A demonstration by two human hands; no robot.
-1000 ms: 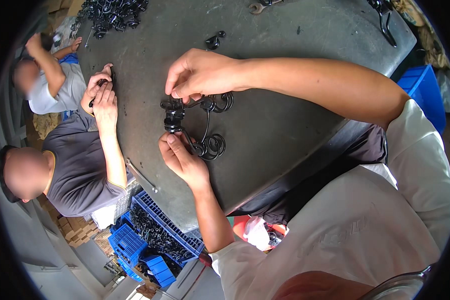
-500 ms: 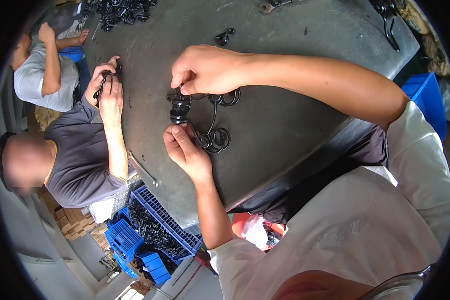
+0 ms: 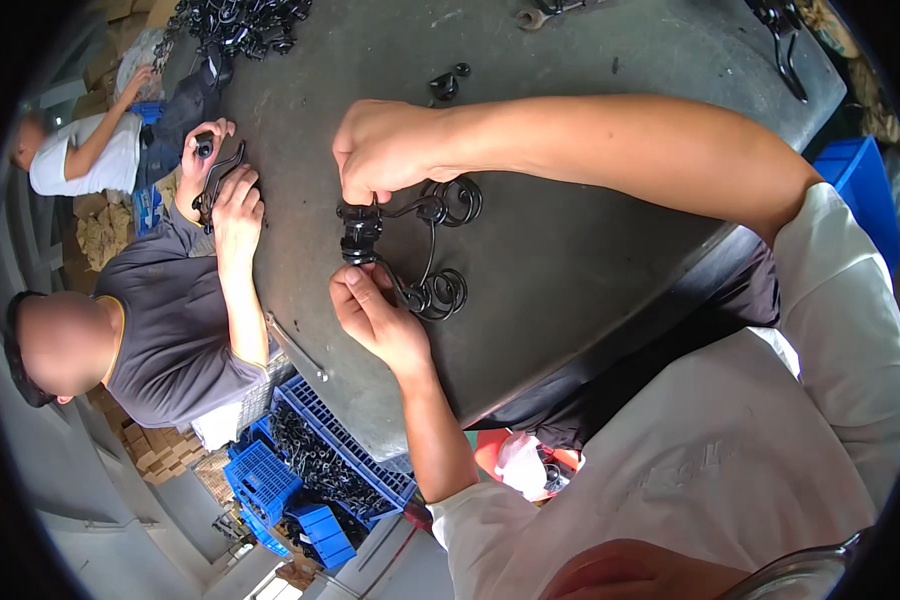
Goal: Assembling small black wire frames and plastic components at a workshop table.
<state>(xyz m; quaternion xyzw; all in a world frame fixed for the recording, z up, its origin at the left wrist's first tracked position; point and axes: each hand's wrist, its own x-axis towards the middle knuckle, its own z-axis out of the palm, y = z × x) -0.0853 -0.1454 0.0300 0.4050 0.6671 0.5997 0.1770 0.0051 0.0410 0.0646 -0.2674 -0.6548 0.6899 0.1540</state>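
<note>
At the far left we see a person in a white shirt (image 3: 88,160) beside stacked brown cardboard (image 3: 105,232). Next comes a co-worker in a dark grey T-shirt (image 3: 165,330), whose two hands (image 3: 222,190) grip a thin black bent-wire part (image 3: 220,172) at the edge of the dark grey, scuffed metal tabletop (image 3: 590,250). Below that edge sit blue slotted plastic crates (image 3: 310,470) filled with small black metal pieces.

Moving right, our left hand (image 3: 370,315) is clenched around the lower end of a short black ribbed cylindrical fitting (image 3: 360,238), thumb and fingers pinching it from below. Our right hand (image 3: 395,150) comes down from above, its fingertips closed on the top of the same fitting. So the fitting stands roughly upright between our two hands, just above the tabletop near its left-centre.

From the fitting, a black wrought-iron scroll ornament (image 3: 435,250) spreads to the right: a slender curved stem ending in tight spirals, one coil near our right hand, another near our left. It lies flat on the tabletop, its finish matte and dark.

Further back, a heap of black metal parts (image 3: 240,20) lies at the top left of the tabletop, and a small black bracket (image 3: 446,84) sits alone above our right hand. At the far right a blue plastic bin (image 3: 865,190) stands beyond our white sleeve (image 3: 840,300).
</note>
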